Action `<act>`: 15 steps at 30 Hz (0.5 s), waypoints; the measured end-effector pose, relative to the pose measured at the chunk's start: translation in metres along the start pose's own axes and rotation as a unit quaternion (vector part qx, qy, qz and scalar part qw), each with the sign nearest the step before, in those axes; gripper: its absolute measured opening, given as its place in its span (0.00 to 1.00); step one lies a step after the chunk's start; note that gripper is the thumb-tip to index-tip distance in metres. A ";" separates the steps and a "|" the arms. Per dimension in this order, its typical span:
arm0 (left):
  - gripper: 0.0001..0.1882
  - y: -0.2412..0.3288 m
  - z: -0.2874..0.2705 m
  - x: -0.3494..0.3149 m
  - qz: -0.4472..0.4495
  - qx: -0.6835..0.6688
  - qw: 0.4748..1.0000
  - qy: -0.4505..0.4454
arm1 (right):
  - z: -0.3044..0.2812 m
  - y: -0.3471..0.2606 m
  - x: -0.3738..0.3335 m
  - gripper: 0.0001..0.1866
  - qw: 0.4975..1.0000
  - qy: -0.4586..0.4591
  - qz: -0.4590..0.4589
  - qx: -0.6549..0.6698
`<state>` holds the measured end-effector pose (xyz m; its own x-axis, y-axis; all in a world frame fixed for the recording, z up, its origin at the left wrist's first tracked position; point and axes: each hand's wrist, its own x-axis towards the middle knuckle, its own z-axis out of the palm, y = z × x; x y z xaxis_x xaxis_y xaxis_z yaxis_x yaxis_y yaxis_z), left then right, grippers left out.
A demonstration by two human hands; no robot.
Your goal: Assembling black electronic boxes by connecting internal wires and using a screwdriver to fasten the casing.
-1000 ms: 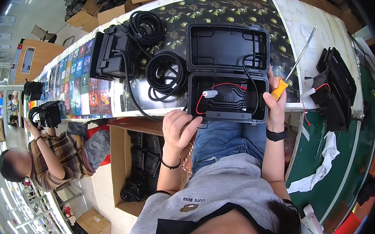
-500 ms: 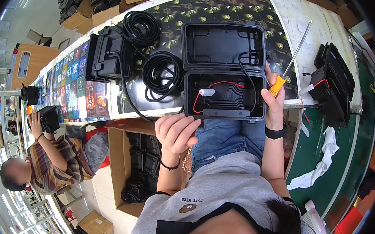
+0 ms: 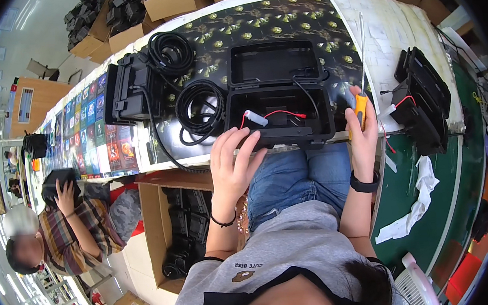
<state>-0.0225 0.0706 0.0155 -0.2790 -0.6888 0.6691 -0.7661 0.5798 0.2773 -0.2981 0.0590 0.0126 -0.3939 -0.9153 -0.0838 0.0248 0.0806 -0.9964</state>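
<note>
An open black plastic box [image 3: 317, 127] rests at the near edge of the table, its lid [image 3: 274, 63] tipped back on the far side. Inside lie a white cylindrical connector [image 3: 256, 118] on red wires and a black cable. My left hand [image 3: 233, 164] has its fingers stretched out and apart, touching the box's near left corner. To the right of the box, my right hand [image 3: 363, 133] is closed around a screwdriver [image 3: 361, 107] with a yellow-orange handle. Its long metal shaft points up, away from the box.
Coiled black cables [image 3: 201, 111] and a closed black box [image 3: 132, 89] lie to the left. Another opened black box [image 3: 425, 102] with a red wire stands at the right. A cardboard box [image 3: 157, 235] of black parts is below the table. A co-worker [image 3: 76, 225] sits at far left.
The box has come down nearer the table, its lid leaning further back. My left fingers have uncurled onto its near corner. My right hand has moved off its side, turning the screwdriver more upright.
</note>
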 end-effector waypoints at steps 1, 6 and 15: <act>0.31 0.000 0.001 0.000 0.002 -0.001 1.000 0.008 | -0.002 0.001 0.004 0.26 0.998 0.016 -0.049 -0.021; 0.30 0.003 0.003 -0.001 -0.013 0.000 1.000 0.017 | -0.019 0.006 0.012 0.31 0.930 -0.007 -0.199 -0.307; 0.33 0.002 0.004 -0.007 -0.014 -0.012 1.000 -0.003 | -0.022 0.012 -0.006 0.28 0.906 -0.033 -0.255 -0.337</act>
<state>-0.0247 0.0751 0.0084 -0.2615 -0.7079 0.6562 -0.7593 0.5706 0.3129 -0.3159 0.0742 0.0018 -0.1412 -0.9210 0.3631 -0.7197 -0.1564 -0.6764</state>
